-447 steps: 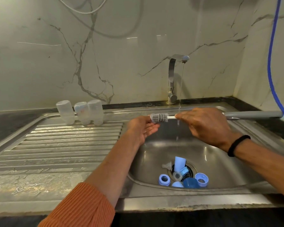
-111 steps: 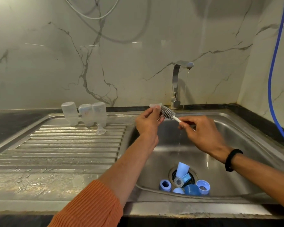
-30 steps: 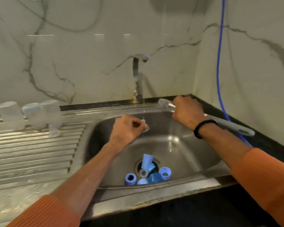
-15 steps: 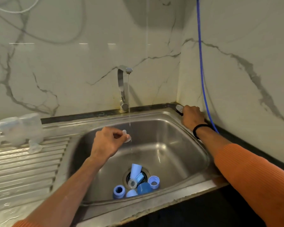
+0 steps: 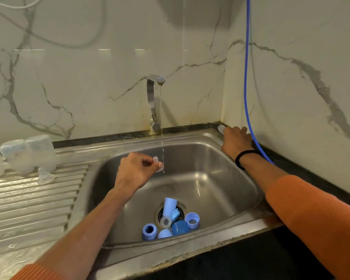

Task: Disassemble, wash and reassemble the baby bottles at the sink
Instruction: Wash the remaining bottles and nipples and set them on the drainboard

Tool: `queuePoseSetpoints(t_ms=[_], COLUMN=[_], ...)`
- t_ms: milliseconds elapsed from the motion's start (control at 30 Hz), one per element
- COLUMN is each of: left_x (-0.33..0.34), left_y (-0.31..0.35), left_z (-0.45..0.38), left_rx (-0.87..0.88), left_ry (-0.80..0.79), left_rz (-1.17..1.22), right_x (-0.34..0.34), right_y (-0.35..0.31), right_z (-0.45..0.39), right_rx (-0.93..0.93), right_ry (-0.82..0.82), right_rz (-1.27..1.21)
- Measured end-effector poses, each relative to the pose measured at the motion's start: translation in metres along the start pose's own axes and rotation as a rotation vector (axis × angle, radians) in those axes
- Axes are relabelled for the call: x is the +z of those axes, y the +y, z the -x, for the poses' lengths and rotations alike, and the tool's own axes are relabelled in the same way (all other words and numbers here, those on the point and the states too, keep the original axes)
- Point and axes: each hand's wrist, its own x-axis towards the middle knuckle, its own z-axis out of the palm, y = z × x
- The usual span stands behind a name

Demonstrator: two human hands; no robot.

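Note:
My left hand (image 5: 134, 171) pinches a clear silicone teat (image 5: 158, 165) beside the thin stream of water from the tap (image 5: 153, 104), over the steel sink (image 5: 202, 158). My right hand (image 5: 235, 139) lies on the bottle brush at the sink's back right corner; only the brush head (image 5: 221, 128) shows past the fingers. Blue caps and collars (image 5: 171, 223) lie around the drain. Three clear bottles (image 5: 22, 156) stand upside down on the drainboard with another teat (image 5: 45, 177) in front of them.
A blue hose (image 5: 246, 77) hangs down the right wall to the black counter (image 5: 303, 172), just behind my right hand. The ridged drainboard (image 5: 32, 207) is wet. Marble walls close the back and right.
My right hand carried the brush away from the teat to the sink's back right corner and set it down there. My left hand stayed by the stream with the teat.

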Motion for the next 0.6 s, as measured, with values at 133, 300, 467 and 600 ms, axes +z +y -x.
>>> queuePoseSetpoints(t_ms=[133, 300, 467, 600], left_x=[-0.001, 0.000, 0.008, 0.028], left_y=[0.000, 0.001, -0.003, 0.000], left_z=[0.001, 0.000, -0.019, -0.054], left_rx=[-0.015, -0.060, -0.268, -0.375], left_ry=[-0.007, -0.002, 0.004, -0.058], left_rz=[0.005, 0.042, 0.253, 0.393], right_x=[-0.004, -0.018, -0.035, -0.030], right_y=[-0.002, -0.014, -0.062, -0.124], right_z=[0.004, 0.010, 0.019, 0.029], right_rx=[0.009, -0.048, -0.260, -0.167], right_ry=[-0.024, -0.010, 0.015, -0.144], right_rz=[0.005, 0.048, -0.277, -0.716])
